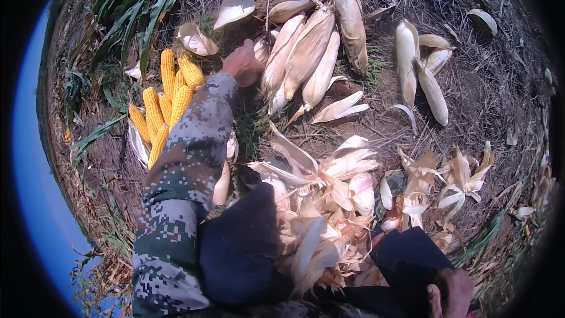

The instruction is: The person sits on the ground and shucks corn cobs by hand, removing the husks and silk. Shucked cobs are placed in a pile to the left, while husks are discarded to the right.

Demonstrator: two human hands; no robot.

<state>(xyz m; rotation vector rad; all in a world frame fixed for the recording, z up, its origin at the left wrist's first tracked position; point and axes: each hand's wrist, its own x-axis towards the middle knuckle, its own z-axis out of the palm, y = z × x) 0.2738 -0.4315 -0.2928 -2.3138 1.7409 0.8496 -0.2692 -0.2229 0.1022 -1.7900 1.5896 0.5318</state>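
Observation:
My left hand (243,64) reaches forward in a camouflage sleeve (194,141). Its fingers are curled beside a pale husk-covered ear (262,49) at the left side of a pile of unhusked corn ears (309,51). Whether they grip that ear is hidden. Left of the sleeve, several bare yellow corn cobs (165,101) lie heaped together, partly on pale husk. My right hand (454,290) is low at the right, by my dark-clothed knee (410,251). Its thumb shows, but I cannot see whether it holds anything. Stripped husks (326,225) are piled between my legs.
More unhusked ears (408,62) lie to the right on the straw-strewn soil (476,88). Loose husk pieces (235,6) are scattered about, with torn husk clusters (463,176) at the right. Green corn leaves (150,4) hang in at the upper left.

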